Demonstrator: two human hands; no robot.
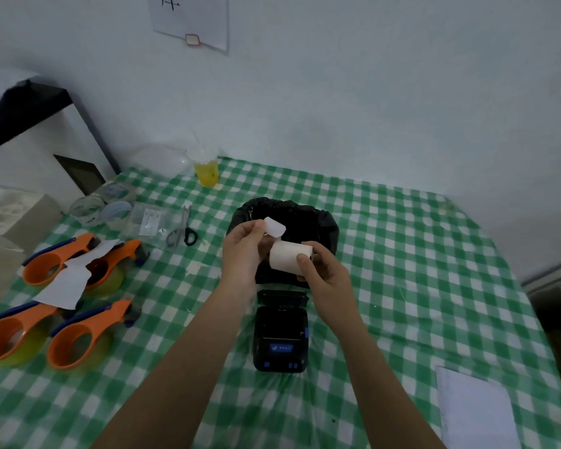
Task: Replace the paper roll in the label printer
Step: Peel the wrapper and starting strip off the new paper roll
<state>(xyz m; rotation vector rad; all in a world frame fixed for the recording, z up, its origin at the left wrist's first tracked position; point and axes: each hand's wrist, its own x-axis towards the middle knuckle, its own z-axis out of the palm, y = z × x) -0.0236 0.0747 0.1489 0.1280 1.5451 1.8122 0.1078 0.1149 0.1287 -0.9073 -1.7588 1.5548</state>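
A white paper roll (287,257) is held in the air above the table, just beyond the printer. My right hand (324,273) grips its right end, thumb across the front. My left hand (243,251) pinches the roll's loose end (274,227), which is peeled up and away from the roll. The black label printer (280,332) sits on the checked cloth below my hands with its lid tipped open toward the far side and its paper bay showing dark.
A black-bagged bin (321,222) stands right behind my hands. Several orange tape dispensers (75,335) and paper scraps lie at left, scissors (183,230) and tape rolls (101,205) beyond them. A yellow cup (207,172) sits at the back, a white sheet (476,413) at front right.
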